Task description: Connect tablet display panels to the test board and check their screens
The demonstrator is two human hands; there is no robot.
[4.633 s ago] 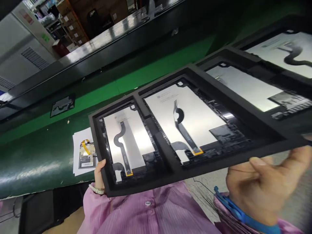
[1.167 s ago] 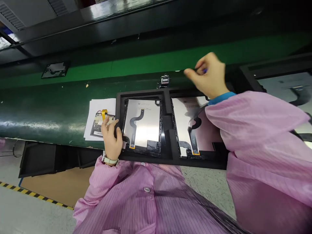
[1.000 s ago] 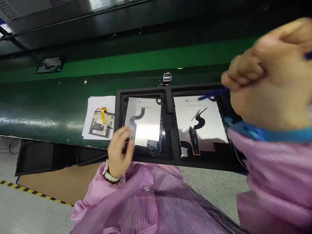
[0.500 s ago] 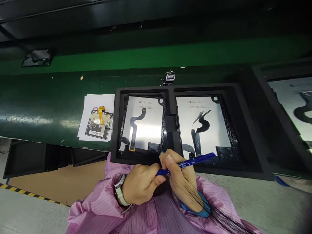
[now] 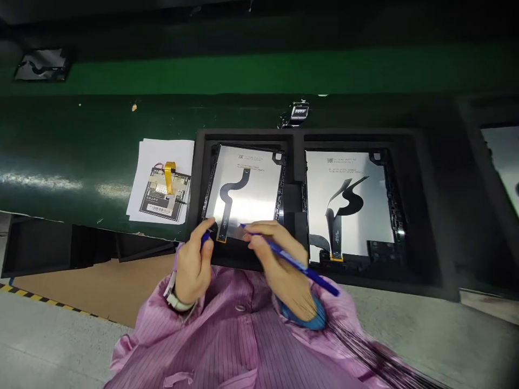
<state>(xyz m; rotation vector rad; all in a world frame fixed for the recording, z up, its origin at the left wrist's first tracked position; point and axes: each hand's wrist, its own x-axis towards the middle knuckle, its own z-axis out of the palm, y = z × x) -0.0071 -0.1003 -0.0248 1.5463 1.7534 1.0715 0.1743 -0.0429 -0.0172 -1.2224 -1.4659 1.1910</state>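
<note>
In my right hand (image 5: 284, 265) is a blue marker pen (image 5: 298, 263), its tip pointing up and left over the left display panel (image 5: 259, 194). My left hand (image 5: 193, 266) pinches a small blue pen cap (image 5: 205, 236) at that panel's lower left corner. The panel has a silvery back with a black S-shaped flex cable (image 5: 225, 208) and lies in a black foam tray (image 5: 299, 162). A second panel (image 5: 324, 189) lies in the right compartment, its flex cable (image 5: 351, 202) partly raised. Whether the pen tip touches the panel I cannot tell.
On the green bench, white paper sheets (image 5: 135, 178) at the left carry a battery and circuit board (image 5: 164, 197) with an orange ribbon. A metal tally counter (image 5: 299, 112) stands behind the tray. Another panel (image 5: 42, 65) lies far left, and another tray (image 5: 472, 178) is at the right.
The cap has come off the marker pen. My hands have moved apart, the left with the cap; the right has turned the pen so its tip points at the left panel. The view shifted slightly.
</note>
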